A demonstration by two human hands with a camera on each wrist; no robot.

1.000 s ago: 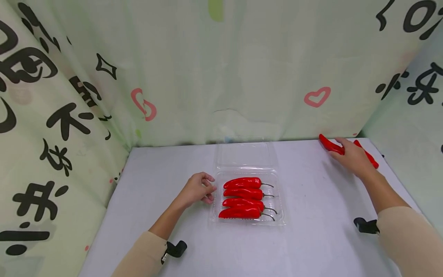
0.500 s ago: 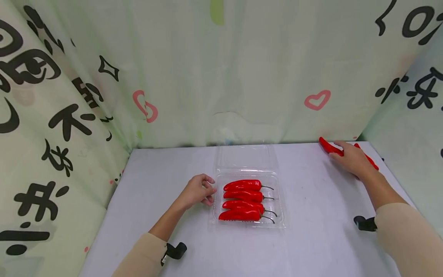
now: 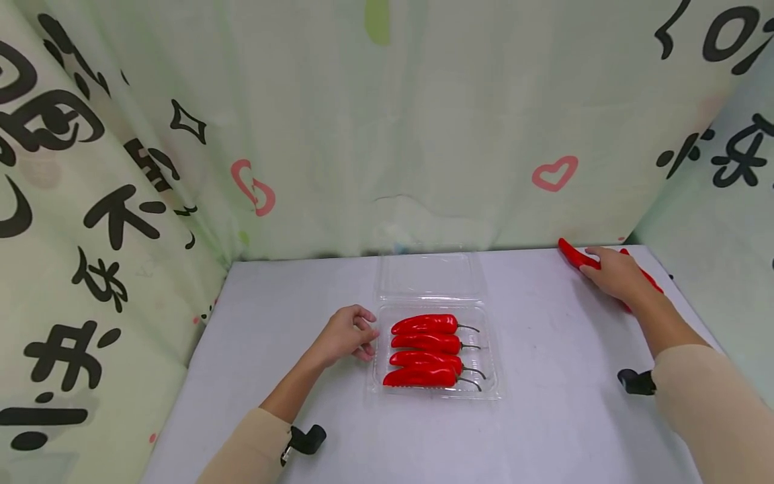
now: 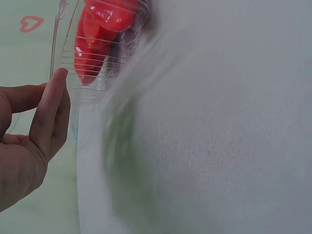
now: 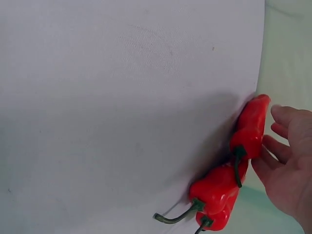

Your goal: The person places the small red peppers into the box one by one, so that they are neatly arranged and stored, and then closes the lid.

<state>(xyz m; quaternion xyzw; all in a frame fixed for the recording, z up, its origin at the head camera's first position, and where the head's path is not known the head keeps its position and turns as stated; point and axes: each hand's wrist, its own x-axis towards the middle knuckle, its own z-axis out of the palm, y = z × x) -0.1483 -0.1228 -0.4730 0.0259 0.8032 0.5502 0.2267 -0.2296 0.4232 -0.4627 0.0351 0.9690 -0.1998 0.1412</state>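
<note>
In the head view, a clear plastic clamshell box [image 3: 492, 386] lies open on the table with several red chili peppers [image 3: 426, 343] side by side in it, stems to the right. My left hand [image 3: 347, 333] is at the box's left edge, fingers loosely bent. In the left wrist view, its fingertips overlap the box wall [image 4: 63, 46]. My right hand [image 3: 613, 272] is at the table's far right corner, beside a red chili pepper [image 3: 578, 255]. In the right wrist view, its fingers are right at that pepper [image 5: 251, 126], the thumb apart from it. Two more peppers [image 5: 214, 195] lie just below.
A white-covered table [image 3: 532, 403] stands against a pale green curtain [image 3: 435, 134] with printed characters and hearts. The box's clear lid [image 3: 429, 274] is folded back toward the curtain. Another pepper [image 3: 652, 282] shows to the right of my right hand, near the table's edge.
My right hand and forearm have shifted very slightly, and a bit of red now shows under the wrist. The left hand, box and its peppers stay in place.
</note>
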